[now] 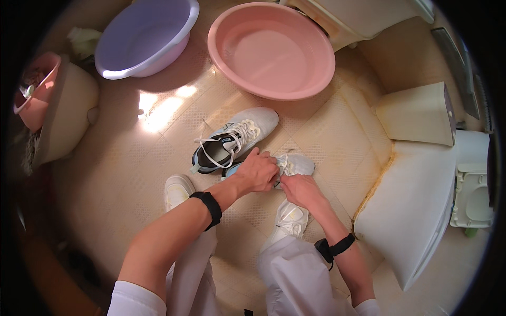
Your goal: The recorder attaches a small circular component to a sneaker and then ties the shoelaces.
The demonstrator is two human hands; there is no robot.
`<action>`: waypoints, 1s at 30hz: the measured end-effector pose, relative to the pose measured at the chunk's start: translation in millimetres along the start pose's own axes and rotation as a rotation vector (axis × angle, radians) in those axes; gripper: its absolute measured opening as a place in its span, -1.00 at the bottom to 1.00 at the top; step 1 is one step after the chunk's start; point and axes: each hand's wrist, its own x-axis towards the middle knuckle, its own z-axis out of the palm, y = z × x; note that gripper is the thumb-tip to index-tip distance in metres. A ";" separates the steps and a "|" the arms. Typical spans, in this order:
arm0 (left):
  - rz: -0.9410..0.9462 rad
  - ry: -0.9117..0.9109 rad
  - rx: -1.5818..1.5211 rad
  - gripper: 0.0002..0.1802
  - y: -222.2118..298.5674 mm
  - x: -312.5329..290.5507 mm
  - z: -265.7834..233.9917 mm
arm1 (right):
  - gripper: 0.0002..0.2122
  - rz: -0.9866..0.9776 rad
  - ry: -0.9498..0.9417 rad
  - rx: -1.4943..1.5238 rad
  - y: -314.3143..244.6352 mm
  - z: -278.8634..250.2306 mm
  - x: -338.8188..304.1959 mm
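Two white sneakers with light blue and black trim lie on the tiled floor. One sneaker (259, 122) has its mouth toward the left, and its loose white laces spill over the opening. Just nearer to me, the other sneaker (300, 164) is partly covered by my hands. My left hand (257, 171) is closed over its lacing, fingers bent at the shoelace (285, 165). From the right, my right hand (300, 188) pinches at the same lacing along the near side. The fingertips of both hands are partly hidden.
Beyond the sneakers stand a pink basin (315, 87) and a purple basin (108, 72). A beige container (76, 105) with a pink tub (39, 108) is at left. At right are a cream bin (416, 113) and a white curved fixture (408, 210). My white shoes (290, 220) are close by.
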 end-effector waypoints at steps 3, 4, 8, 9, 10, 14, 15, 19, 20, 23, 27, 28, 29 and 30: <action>-0.035 -0.062 -0.007 -0.85 -3.4 1.8 0.4 | -0.81 -0.009 -0.068 0.028 -10.3 -17.5 -19.0; -0.041 -0.060 -0.006 -0.85 -2.6 2.5 0.6 | -0.81 -0.084 -0.172 0.049 -14.8 -23.6 -30.3; -0.067 -0.062 0.047 -0.85 -4.7 -2.2 -0.1 | -0.81 -0.241 -0.451 0.111 -39.2 -46.1 -70.0; -0.067 -0.055 0.049 -0.85 -4.1 -2.2 -0.3 | -0.81 -0.242 -0.454 0.107 -37.0 -48.5 -74.0; -0.066 -0.050 0.045 -0.85 -2.3 -0.5 -1.5 | -0.78 -0.196 -0.434 0.089 -32.6 -51.8 -78.9; -0.074 -0.079 0.008 -0.80 -1.0 0.4 -6.6 | -0.69 -0.011 -0.277 -0.004 -27.1 -64.5 -69.2; -0.078 -0.092 0.000 -0.79 -1.0 -0.6 -7.7 | -0.69 -0.010 -0.276 0.000 -27.0 -63.7 -61.0; -0.053 -0.068 -0.001 -0.79 -0.9 -2.4 -4.2 | -0.63 0.086 -0.048 -0.002 -20.0 -38.8 -22.1; -0.007 -0.036 0.042 -0.82 -0.4 -3.6 -4.7 | -0.63 0.063 -0.016 -0.014 -16.4 -29.9 -14.6; 0.078 -0.003 0.155 -0.79 7.5 -5.1 -5.3 | -0.67 0.067 -0.037 -0.045 -5.1 -7.9 0.3; 0.101 -0.060 0.312 -0.67 19.7 -10.8 -11.8 | -0.72 0.098 -0.008 -0.042 -2.7 3.8 1.6; 0.103 -0.064 0.312 -0.67 19.2 -11.9 -10.6 | -0.75 0.106 0.029 0.025 -5.6 5.1 0.6; 0.090 -0.043 0.313 -0.69 18.1 -13.0 -9.5 | -0.77 0.114 0.066 0.092 -8.2 6.7 -0.6; 0.078 -0.021 0.315 -0.71 17.3 -13.9 -8.4 | -0.77 0.118 0.066 0.094 -9.9 10.7 -1.4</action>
